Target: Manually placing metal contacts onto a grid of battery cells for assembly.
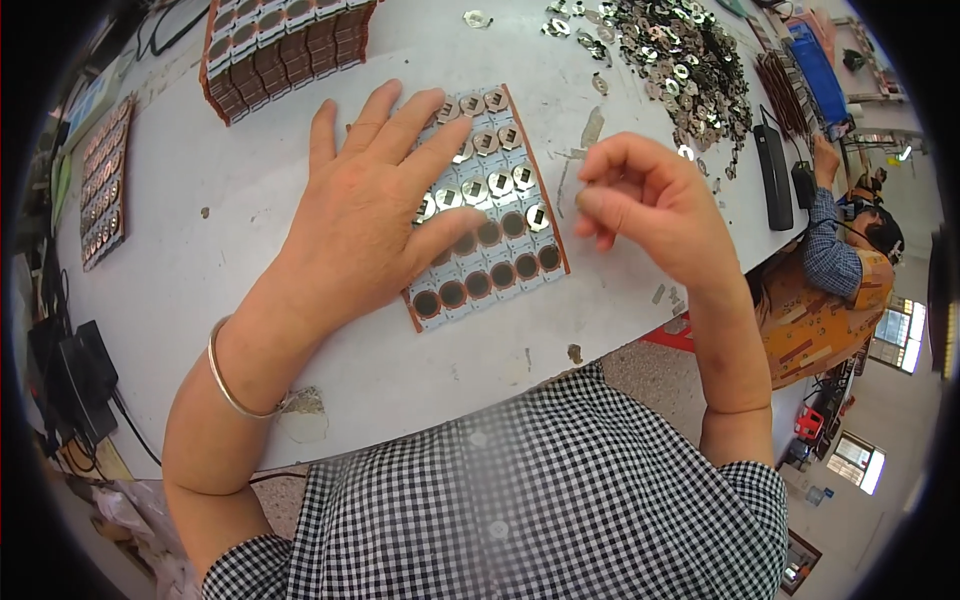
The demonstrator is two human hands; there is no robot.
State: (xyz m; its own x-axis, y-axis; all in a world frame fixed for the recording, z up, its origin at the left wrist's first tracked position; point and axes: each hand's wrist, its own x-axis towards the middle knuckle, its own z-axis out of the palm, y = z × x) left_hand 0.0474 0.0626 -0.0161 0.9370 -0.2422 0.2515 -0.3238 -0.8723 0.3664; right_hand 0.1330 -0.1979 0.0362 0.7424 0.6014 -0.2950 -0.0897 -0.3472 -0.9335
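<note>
My left hand [365, 195] lies flat with its fingers spread over a circuit board panel [558, 238] on the table, covering much of its left side. Shiny metal clips [500, 183] sit in the panel's upper rows, and one more stands at the right end of the row below them. The front row shows bare dark round pads [501, 273]. To the right of the panel, my right hand [645, 205] is raised with thumb and fingers curled together in a pinch. Whatever lies between those fingertips is too hidden to make out.
A large heap of loose metal clips [690, 90] spreads at the back right. At the back left rises a tall stack of panels [290, 62]; another filled panel [105, 190] lies far left. A black oblong case [773, 178] sits near a co-worker [835, 275] on the right.
</note>
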